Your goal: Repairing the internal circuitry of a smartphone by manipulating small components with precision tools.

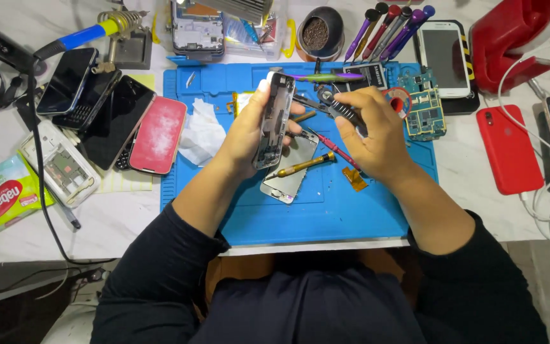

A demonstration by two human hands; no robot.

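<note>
- One opened phone (274,121) stands on edge over the blue mat (326,216), clasped in the left hand (246,130).
- One black tool (338,109) is pinched in the right hand (370,130), just beside the phone.
- One screwdriver (303,165) lies across one loose screen (291,169) below.
- Both forearms angle inward.

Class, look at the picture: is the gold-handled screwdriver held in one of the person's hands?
No. The gold-handled screwdriver lies on the blue mat, across a phone screen, while the left hand holds an opened phone.
</note>
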